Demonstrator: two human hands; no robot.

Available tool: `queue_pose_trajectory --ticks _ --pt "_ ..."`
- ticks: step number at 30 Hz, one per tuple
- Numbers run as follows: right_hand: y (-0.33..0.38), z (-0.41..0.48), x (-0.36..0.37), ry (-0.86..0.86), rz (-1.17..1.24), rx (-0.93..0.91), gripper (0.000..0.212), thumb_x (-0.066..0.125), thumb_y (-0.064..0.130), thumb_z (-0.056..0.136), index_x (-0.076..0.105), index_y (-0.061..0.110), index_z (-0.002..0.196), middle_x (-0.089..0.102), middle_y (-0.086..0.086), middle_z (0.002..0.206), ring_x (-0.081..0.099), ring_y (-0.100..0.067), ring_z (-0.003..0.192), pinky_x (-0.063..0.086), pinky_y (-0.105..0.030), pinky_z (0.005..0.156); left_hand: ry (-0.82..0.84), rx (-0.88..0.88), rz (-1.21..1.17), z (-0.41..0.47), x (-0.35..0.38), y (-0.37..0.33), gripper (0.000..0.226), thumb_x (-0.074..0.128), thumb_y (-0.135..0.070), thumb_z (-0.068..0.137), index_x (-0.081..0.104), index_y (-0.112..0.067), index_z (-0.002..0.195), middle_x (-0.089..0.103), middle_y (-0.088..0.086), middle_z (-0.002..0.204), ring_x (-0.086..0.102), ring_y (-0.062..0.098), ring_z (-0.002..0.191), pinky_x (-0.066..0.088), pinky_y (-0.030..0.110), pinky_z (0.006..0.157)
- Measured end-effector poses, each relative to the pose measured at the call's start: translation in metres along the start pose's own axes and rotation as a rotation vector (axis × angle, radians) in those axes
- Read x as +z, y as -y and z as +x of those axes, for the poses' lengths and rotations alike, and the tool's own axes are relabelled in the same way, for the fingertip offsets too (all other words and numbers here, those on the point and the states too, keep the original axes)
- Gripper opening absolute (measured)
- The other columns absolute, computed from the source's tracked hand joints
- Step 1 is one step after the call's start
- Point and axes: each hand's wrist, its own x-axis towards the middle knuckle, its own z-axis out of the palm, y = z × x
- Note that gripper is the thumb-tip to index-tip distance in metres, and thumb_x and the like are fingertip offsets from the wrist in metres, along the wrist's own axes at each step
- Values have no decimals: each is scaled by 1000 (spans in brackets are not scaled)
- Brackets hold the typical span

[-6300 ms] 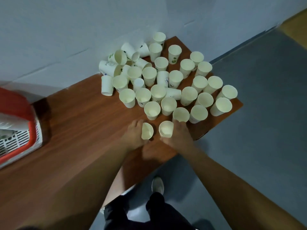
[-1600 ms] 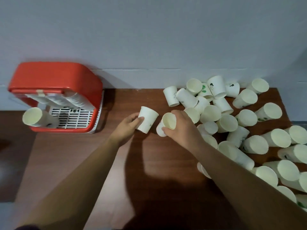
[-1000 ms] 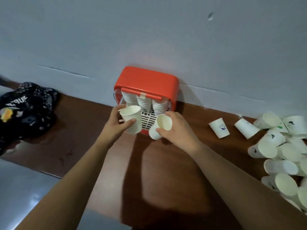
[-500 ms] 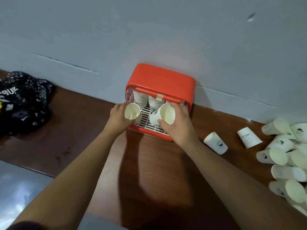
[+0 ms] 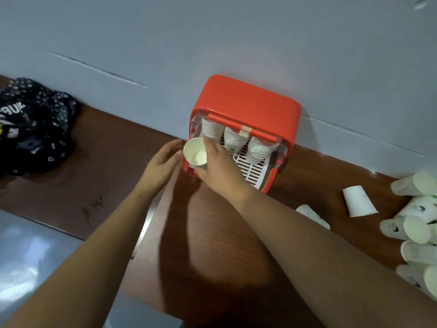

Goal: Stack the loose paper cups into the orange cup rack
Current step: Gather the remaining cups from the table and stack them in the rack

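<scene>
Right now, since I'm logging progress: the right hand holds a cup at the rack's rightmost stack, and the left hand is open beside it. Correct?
Not quite. In the head view the right hand holds the cup at the leftmost stack in the orange rack, not the rightmost. The left hand is open beside it, as you said.

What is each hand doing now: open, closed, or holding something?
Left hand: open, holding nothing.
Right hand: holding a paper cup by the orange cup rack.

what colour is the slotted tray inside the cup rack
White slotted tray, inside the orange cup rack; head view.
</scene>
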Motion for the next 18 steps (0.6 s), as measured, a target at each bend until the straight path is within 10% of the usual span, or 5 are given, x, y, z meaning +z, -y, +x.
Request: queue_pose_trajectory --ticks 7,14,18 --pt "-18 6 14 -14 123 134 66 70 21 86 42 15 145 54 -6 139 51 -23 127 43 -39 104 122 137 238 15 6 9 55 69 -20 92 50 -22 144 57 -6 138 55 4 123 47 26 104" --pt "-49 -59 -34 42 209 220 53 68 24 89 50 10 136 54 -6 132 53 -18 122 44 -35 105 -141 225 276 -34 35 -1 33 65 -19 93 56 -18 125 48 -2 119 52 2 102 47 20 86" --pt "-113 -143 -72 66 42 439 49 65 31 92 50 21 137 51 2 136 52 -11 122 46 -31 102 226 238 222 -75 83 -6 15 62 -12 92 64 -19 105 62 -3 100 59 8 87 45 18 76"
